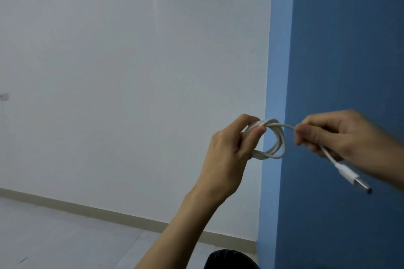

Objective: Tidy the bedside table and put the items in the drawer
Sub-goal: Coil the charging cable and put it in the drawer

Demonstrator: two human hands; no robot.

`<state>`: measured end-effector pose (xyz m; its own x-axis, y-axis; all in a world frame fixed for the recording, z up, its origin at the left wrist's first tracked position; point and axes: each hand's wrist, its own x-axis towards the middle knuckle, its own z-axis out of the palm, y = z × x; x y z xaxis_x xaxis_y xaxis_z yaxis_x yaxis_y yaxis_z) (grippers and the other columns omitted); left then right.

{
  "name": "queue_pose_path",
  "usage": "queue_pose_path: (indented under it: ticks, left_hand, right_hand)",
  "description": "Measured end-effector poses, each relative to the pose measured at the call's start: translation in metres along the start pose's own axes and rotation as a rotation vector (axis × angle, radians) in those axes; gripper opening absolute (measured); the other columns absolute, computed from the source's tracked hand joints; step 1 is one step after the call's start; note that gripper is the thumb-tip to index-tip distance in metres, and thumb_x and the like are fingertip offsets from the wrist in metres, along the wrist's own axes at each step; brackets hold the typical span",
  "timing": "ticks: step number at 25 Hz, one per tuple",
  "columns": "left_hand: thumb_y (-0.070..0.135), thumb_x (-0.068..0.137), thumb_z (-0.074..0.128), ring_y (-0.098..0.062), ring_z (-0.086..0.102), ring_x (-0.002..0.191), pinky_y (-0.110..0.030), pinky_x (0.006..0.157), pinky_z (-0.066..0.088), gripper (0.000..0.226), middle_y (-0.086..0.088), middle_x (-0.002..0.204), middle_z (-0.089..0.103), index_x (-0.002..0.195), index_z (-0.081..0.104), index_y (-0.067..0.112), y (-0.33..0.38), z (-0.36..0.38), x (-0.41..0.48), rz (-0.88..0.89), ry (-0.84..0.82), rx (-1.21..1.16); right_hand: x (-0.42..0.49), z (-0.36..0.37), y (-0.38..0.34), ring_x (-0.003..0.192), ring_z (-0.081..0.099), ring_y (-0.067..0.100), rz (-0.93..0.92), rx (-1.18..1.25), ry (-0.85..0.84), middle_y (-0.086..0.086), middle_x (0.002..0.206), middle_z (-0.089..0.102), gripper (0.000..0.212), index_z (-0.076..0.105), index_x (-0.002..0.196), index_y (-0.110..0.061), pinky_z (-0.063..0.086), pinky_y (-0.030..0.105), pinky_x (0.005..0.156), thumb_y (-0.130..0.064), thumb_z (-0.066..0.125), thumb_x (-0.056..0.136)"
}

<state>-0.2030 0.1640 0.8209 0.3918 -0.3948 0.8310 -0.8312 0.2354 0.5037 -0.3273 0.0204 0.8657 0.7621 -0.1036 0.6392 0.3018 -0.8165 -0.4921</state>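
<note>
A white charging cable (277, 142) is wound into a small coil held up in the air in front of me. My left hand (227, 155) pinches the coil between thumb and fingers. My right hand (341, 133) grips the loose end of the same cable just right of the coil. The cable's white plug with a metal tip (354, 179) hangs down below my right hand. Neither the bedside table nor the drawer is in view.
A white wall (131, 72) fills the left, and a blue wall (345, 50) juts out on the right. The pale tiled floor (54, 236) with a beige skirting shows low on the left. A dark object (229, 260) sits at the bottom edge.
</note>
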Motion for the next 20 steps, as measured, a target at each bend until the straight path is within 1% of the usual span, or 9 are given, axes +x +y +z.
queue_pose_path:
  ticks: [2,4,6,8,10,12,16,18,20]
  left_hand:
    - [0.031,0.094,0.051,-0.017,0.037,0.054,-0.044,0.060,0.050,0.014,0.008,0.053,0.040,0.086,0.056,0.021,-0.002,0.002,0.000,0.020,0.042,0.055]
    - [0.031,0.095,0.050,-0.017,0.037,0.054,-0.043,0.060,0.047,0.015,0.007,0.051,0.039,0.087,0.055,0.019,-0.002,0.004,0.000,0.035,0.070,0.102]
    - [0.030,0.095,0.050,-0.015,0.035,0.053,-0.039,0.059,0.045,0.016,0.009,0.048,0.040,0.088,0.055,0.017,-0.002,0.006,0.000,0.031,0.084,0.120]
    - [0.029,0.095,0.049,-0.015,0.035,0.053,-0.043,0.061,0.047,0.016,0.009,0.049,0.041,0.088,0.055,0.015,-0.001,0.009,0.000,0.007,0.087,0.091]
    - [0.030,0.095,0.048,-0.021,0.042,0.055,-0.046,0.062,0.049,0.017,0.008,0.051,0.040,0.087,0.054,0.016,-0.001,0.011,-0.001,-0.014,0.087,0.069]
    - [0.031,0.096,0.046,-0.029,0.050,0.061,-0.048,0.063,0.049,0.018,0.004,0.052,0.041,0.087,0.053,0.018,-0.001,0.011,-0.002,-0.020,0.087,0.088]
    - [0.035,0.097,0.043,-0.031,0.056,0.063,-0.047,0.061,0.046,0.020,-0.007,0.059,0.053,0.090,0.051,0.018,-0.001,0.008,-0.004,0.020,0.094,0.187]
    - [0.035,0.097,0.043,-0.031,0.057,0.064,-0.048,0.061,0.047,0.020,-0.008,0.061,0.055,0.090,0.050,0.018,0.000,0.008,-0.004,0.036,0.089,0.195]
    - [0.035,0.097,0.042,-0.030,0.055,0.063,-0.048,0.061,0.047,0.020,-0.006,0.062,0.055,0.090,0.050,0.018,0.001,0.009,-0.005,0.043,0.083,0.180]
  right_hand:
    - [0.000,0.001,0.002,0.038,0.044,0.004,0.077,0.276,-0.068,0.001,0.051,0.057,0.068,0.071,0.069,-0.015,0.035,0.012,0.035,-0.074,0.073,0.035]
    - [-0.002,0.002,0.003,0.042,0.053,0.006,0.080,0.444,-0.088,0.000,0.055,0.061,0.065,0.074,0.072,-0.016,0.044,0.014,0.039,-0.061,0.084,0.027]
    - [-0.003,0.005,-0.001,0.051,0.063,0.009,0.028,0.499,-0.044,-0.004,0.062,0.065,0.060,0.074,0.075,-0.018,0.052,0.017,0.050,-0.052,0.088,0.027]
    - [-0.004,0.013,-0.005,0.054,0.068,0.015,-0.028,0.455,0.076,-0.004,0.063,0.066,0.042,0.070,0.071,-0.017,0.055,0.017,0.057,-0.042,0.086,0.041]
    - [-0.005,0.024,-0.007,0.053,0.068,0.017,-0.087,0.333,0.284,0.000,0.063,0.065,0.021,0.063,0.065,-0.020,0.055,0.017,0.058,-0.028,0.078,0.052]
    - [-0.006,0.032,-0.008,0.057,0.068,0.016,-0.146,0.186,0.393,-0.001,0.069,0.066,0.018,0.059,0.065,-0.023,0.056,0.019,0.060,-0.028,0.075,0.056]
    - [-0.010,0.033,-0.013,0.065,0.068,0.015,-0.131,0.100,0.368,0.000,0.075,0.065,0.036,0.057,0.066,-0.024,0.058,0.022,0.065,-0.040,0.082,0.046]
    - [-0.010,0.032,-0.014,0.065,0.067,0.013,-0.118,0.074,0.369,0.001,0.075,0.064,0.035,0.056,0.066,-0.020,0.058,0.022,0.064,-0.037,0.080,0.048]
    - [-0.008,0.031,-0.013,0.063,0.067,0.012,-0.124,0.065,0.387,0.001,0.074,0.064,0.028,0.056,0.065,-0.019,0.057,0.018,0.062,-0.033,0.076,0.052]
